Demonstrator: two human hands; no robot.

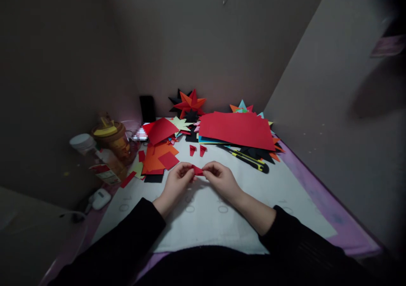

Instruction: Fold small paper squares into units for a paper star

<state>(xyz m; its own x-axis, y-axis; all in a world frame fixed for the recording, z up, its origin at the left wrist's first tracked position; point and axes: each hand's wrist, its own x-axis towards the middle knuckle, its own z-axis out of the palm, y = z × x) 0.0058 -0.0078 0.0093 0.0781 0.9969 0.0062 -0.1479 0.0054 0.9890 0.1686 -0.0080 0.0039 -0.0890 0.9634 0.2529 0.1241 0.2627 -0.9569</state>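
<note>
A small folded red paper piece (198,171) is stretched between my two hands above the white mat (203,218). My left hand (179,182) pinches its left end, and my right hand (222,179) pinches the right end, so the fingers cover both ends. Just beyond my fingertips lie two small folded red pieces (203,150), side by side on the mat. Left of my left hand, a red paper square (168,160) rests on orange paper (154,157). To the right, beyond my right hand, is a black-and-yellow utility knife (252,162).
A large stack of red sheets (236,129) stands behind the knife, with paper stars around it. Against the back wall leans a red-orange folded star (190,104) near a black phone (147,108). A brown cup (114,140), a white-lidded bottle (83,144) and a white charger (100,199) line the left side.
</note>
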